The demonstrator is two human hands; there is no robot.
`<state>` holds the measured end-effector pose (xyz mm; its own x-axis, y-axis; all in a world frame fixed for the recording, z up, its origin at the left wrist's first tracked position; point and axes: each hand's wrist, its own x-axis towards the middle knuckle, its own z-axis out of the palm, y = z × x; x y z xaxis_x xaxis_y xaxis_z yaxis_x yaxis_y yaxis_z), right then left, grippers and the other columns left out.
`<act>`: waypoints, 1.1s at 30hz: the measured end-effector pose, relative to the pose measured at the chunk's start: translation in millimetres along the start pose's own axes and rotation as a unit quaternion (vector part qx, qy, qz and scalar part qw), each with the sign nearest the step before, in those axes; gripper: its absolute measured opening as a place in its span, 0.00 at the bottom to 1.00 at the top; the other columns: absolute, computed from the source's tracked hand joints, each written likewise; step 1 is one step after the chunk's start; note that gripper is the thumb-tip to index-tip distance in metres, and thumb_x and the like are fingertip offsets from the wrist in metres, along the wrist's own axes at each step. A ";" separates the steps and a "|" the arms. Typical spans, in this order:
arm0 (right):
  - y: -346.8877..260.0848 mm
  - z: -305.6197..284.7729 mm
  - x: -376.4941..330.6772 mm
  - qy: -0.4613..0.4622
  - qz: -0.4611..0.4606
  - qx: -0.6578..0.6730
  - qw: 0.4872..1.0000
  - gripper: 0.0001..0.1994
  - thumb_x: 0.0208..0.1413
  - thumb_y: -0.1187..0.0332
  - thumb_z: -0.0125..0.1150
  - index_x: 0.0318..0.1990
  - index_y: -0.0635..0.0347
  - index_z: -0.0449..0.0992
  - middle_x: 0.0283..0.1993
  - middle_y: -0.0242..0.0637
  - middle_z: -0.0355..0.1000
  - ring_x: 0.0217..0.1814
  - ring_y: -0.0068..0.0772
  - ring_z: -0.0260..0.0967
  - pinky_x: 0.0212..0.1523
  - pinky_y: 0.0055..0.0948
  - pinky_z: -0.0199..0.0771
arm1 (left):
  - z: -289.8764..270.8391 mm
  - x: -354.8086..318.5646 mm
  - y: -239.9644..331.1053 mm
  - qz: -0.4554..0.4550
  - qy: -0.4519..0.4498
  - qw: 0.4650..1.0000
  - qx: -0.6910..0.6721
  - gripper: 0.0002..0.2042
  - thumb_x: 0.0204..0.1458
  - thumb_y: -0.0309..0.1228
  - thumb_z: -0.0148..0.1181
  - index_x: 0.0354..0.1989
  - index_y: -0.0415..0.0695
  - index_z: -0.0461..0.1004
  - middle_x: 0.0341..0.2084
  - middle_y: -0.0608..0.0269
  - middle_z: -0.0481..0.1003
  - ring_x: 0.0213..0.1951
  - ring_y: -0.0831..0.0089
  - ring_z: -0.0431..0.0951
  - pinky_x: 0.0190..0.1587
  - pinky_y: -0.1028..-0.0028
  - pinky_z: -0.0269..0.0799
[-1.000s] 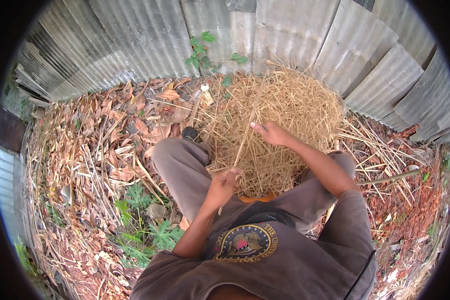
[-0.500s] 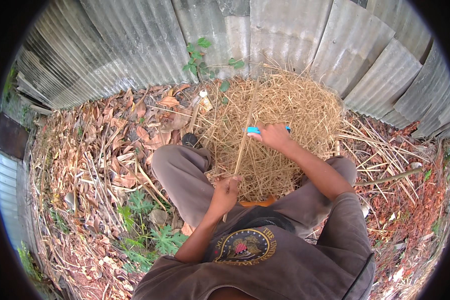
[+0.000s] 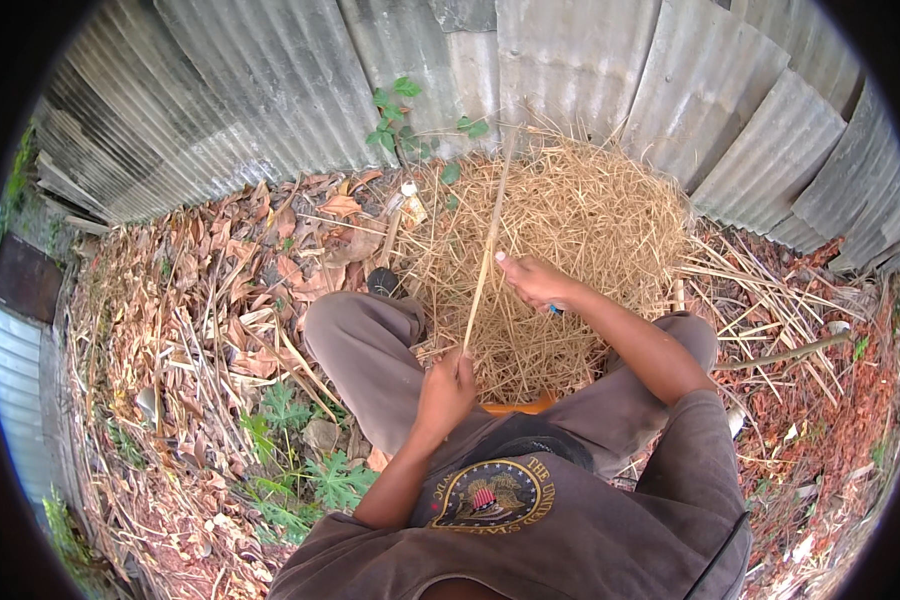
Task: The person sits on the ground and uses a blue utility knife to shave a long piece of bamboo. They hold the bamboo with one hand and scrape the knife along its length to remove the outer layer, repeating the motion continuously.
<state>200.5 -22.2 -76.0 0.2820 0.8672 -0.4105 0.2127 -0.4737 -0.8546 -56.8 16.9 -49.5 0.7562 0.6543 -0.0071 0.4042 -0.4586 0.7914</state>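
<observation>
My left hand (image 3: 447, 388) is closed around the lower end of a long thin pale stick (image 3: 486, 268), just above my lap. From there the stick slants up and away, its far end reaching over the straw towards the metal wall. My right hand (image 3: 538, 282) is closed on a bright blue tool (image 3: 555, 309); only a scrap of blue shows below the fingers, and its blade or working edge cannot be made out. The right fingertips are beside the middle of the stick. A heap of dry straw-like shavings (image 3: 600, 215) lies under both hands, between my knees and the wall.
Corrugated metal sheets (image 3: 570, 70) stand close beyond the heap. Dry brown leaves (image 3: 230, 260) cover the ground at left, with green plants (image 3: 335, 480) near my left knee. Loose pale sticks (image 3: 760, 300) lie at right. Something orange (image 3: 525, 405) shows beneath me.
My right hand has turned and dropped slightly, so the blue tool, plainly visible across the stick before, is now mostly hidden. The left hand still holds the stick's lower end.
</observation>
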 end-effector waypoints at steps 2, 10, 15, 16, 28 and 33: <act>8.8 -5.1 5.3 -0.064 0.044 0.074 0.994 0.36 0.62 0.35 0.32 0.19 0.59 0.66 0.12 0.35 0.60 0.14 0.34 0.61 0.21 0.38 0.68 | 1.4 0.5 -4.4 0.018 0.010 1.000 -0.011 0.10 0.60 0.31 0.46 0.31 0.37 0.68 0.19 0.39 0.69 0.27 0.39 0.72 0.29 0.53 0.66; 16.0 6.2 -3.8 0.254 -0.187 -0.500 0.807 0.28 0.62 0.39 0.39 0.37 0.58 0.71 0.17 0.40 0.71 0.19 0.37 0.73 0.18 0.37 0.70 | 6.5 -1.4 -21.7 -0.010 -0.030 0.994 -0.105 0.14 0.63 0.34 0.46 0.38 0.34 0.74 0.14 0.61 0.59 0.19 0.73 0.60 0.24 0.70 0.59; 21.1 -10.5 4.1 0.232 -0.164 -0.527 0.801 0.30 0.62 0.38 0.38 0.41 0.59 0.71 0.17 0.38 0.71 0.20 0.38 0.74 0.21 0.41 0.71 | 1.3 0.0 -18.7 0.005 -0.047 0.994 -0.095 0.15 0.64 0.34 0.46 0.38 0.34 0.74 0.13 0.61 0.58 0.19 0.75 0.59 0.24 0.71 0.58; 26.0 -4.7 6.9 0.240 -0.156 -0.519 0.806 0.30 0.62 0.38 0.37 0.39 0.59 0.71 0.16 0.39 0.71 0.20 0.38 0.74 0.21 0.42 0.71 | -0.4 1.3 -14.4 -0.005 -0.047 0.996 -0.081 0.13 0.62 0.32 0.46 0.36 0.35 0.73 0.14 0.55 0.60 0.18 0.68 0.61 0.24 0.67 0.59; 33.0 -10.7 9.4 0.194 -0.093 -0.162 0.963 0.32 0.63 0.38 0.36 0.30 0.61 0.72 0.18 0.48 0.69 0.22 0.50 0.71 0.26 0.47 0.70 | -3.1 4.6 -9.1 0.007 -0.053 0.992 -0.114 0.12 0.62 0.31 0.46 0.30 0.35 0.68 0.14 0.50 0.59 0.17 0.66 0.59 0.23 0.66 0.59; 16.1 -18.7 1.3 0.242 -0.098 -0.387 0.884 0.31 0.61 0.37 0.37 0.34 0.59 0.71 0.20 0.48 0.72 0.25 0.49 0.75 0.27 0.48 0.73 | -1.2 7.2 -16.4 -0.008 -0.057 0.996 -0.073 0.14 0.64 0.34 0.47 0.39 0.34 0.74 0.14 0.68 0.59 0.21 0.83 0.58 0.25 0.74 0.58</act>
<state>221.8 -31.6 -84.3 0.4964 0.8655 0.0668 0.8258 -0.4471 -0.3438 -58.7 29.9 -61.8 0.8068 0.5850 -0.0826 0.3440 -0.3514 0.8707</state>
